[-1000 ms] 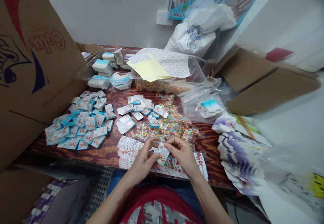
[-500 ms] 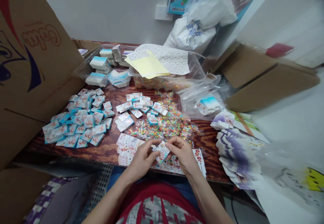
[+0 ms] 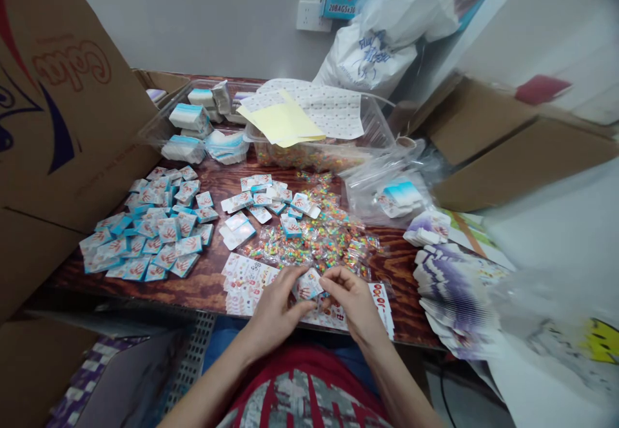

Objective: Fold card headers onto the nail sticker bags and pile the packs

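My left hand (image 3: 273, 309) and my right hand (image 3: 351, 299) meet at the near edge of the wooden table (image 3: 213, 283). Both pinch one small white-and-blue card (image 3: 308, 284) printed with a red hand. Under my hands lie sticker sheets (image 3: 244, 282). Just beyond the card spreads a heap of small clear bags of coloured bits (image 3: 314, 238). A loose group of the same cards (image 3: 264, 205) lies behind that heap.
A wide spread of blue cards (image 3: 149, 228) covers the table's left. Clear tubs (image 3: 193, 125) hold card stacks and paper sheets (image 3: 309, 115). Cardboard boxes stand left (image 3: 58, 112) and right (image 3: 507, 151). Purple printed packs (image 3: 454, 292) pile at right, beside a plastic bag (image 3: 391, 193).
My hands have closed in on the card and drawn slightly nearer to me. The view has shifted a little; the table's things stay put.
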Demonstrator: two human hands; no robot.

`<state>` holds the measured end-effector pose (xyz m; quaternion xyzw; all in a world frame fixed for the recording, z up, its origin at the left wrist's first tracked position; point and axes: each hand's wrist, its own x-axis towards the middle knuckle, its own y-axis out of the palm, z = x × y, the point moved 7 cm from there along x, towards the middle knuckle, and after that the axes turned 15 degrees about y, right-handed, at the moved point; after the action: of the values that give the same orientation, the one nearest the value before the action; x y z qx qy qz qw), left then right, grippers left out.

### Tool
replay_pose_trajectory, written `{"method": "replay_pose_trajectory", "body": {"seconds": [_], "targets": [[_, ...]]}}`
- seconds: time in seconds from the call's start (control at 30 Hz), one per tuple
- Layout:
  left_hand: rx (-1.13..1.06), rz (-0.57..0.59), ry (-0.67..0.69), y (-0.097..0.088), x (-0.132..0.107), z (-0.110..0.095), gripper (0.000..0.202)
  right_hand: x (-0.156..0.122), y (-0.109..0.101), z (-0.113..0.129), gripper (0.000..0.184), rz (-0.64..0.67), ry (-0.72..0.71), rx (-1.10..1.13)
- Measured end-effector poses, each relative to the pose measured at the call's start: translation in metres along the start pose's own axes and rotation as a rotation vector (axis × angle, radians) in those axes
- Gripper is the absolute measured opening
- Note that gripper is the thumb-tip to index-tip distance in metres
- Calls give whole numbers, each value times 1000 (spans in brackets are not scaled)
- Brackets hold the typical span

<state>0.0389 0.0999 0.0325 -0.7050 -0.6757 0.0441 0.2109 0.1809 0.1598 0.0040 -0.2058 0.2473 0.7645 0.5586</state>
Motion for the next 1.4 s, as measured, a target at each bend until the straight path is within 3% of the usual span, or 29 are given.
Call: {"method": "replay_pose_trajectory", "body": {"seconds": [0.07, 0.33, 0.6, 0.77, 0.97, 1.03, 1.2, 1.27, 1.4], "targets": [[92, 13, 39, 3, 0, -1, 55, 2, 0, 2, 36, -21, 0, 9], [231, 4, 129, 3, 0, 0, 50, 6, 8, -1, 37, -50, -6, 28], [235, 6, 125, -1, 3, -1, 48, -7, 11, 5, 26, -78, -164, -81], [247, 27, 121, 1, 3, 0, 50, 0, 9, 0, 27, -44, -117, 40], [188, 81, 58, 7, -1, 6, 53, 1, 7, 1, 27, 14, -95, -33], [182, 62, 56, 7, 1, 8, 53, -6, 10, 7, 25, -16, -166, -120], [245, -41, 64, 3, 4, 11, 52, -29, 24, 18, 20, -183, -500, -371], [258, -59, 56, 4, 3, 12, 52, -30, 28, 15, 22, -208, -532, -381], [272, -67, 51, 2, 4, 12, 50, -22, 32, 5, 29, -162, -449, -367]]}}
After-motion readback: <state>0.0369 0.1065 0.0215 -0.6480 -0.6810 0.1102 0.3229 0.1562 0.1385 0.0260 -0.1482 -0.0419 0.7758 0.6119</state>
